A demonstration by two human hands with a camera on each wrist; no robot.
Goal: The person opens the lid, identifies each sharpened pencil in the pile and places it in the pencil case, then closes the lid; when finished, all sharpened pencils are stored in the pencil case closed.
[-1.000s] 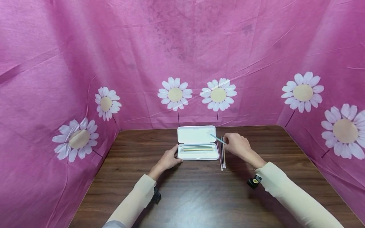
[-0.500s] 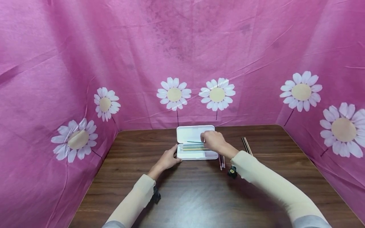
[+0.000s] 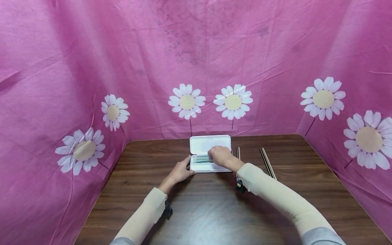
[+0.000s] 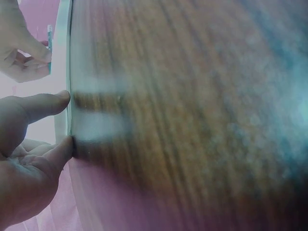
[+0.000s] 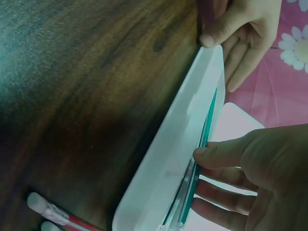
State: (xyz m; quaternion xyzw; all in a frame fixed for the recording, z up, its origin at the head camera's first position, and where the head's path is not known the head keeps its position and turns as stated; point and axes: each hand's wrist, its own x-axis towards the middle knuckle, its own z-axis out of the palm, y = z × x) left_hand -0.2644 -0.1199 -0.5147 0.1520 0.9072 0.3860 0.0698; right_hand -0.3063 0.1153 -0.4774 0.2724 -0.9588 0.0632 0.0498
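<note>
A white pencil case (image 3: 211, 168) lies with its lid (image 3: 200, 144) raised at the back. Several pencils (image 3: 200, 160) lie lengthwise in its tray. My left hand (image 3: 180, 171) holds the case's left end, thumb at the front corner and fingers along the side. Over the right half of the tray, my right hand (image 3: 222, 157) pinches a green pencil (image 5: 210, 118) between thumb and fingers, down among the others. In the left wrist view, the eraser end of a pencil (image 4: 49, 36) sticks out beyond my right hand.
Just right of the case lie a few pencils (image 3: 239, 152), partly hidden by my right arm; a red one (image 5: 79, 224) shows its white eraser. Dark and tan pencils (image 3: 268, 164) lie farther right on the wooden table (image 3: 196, 204). Pink flowered cloth (image 3: 147, 68) surrounds the table.
My right hand has carried the green pencil leftward from beside the case and lowered it into the tray. The dark and tan pencils at right came into view. My left hand stayed put.
</note>
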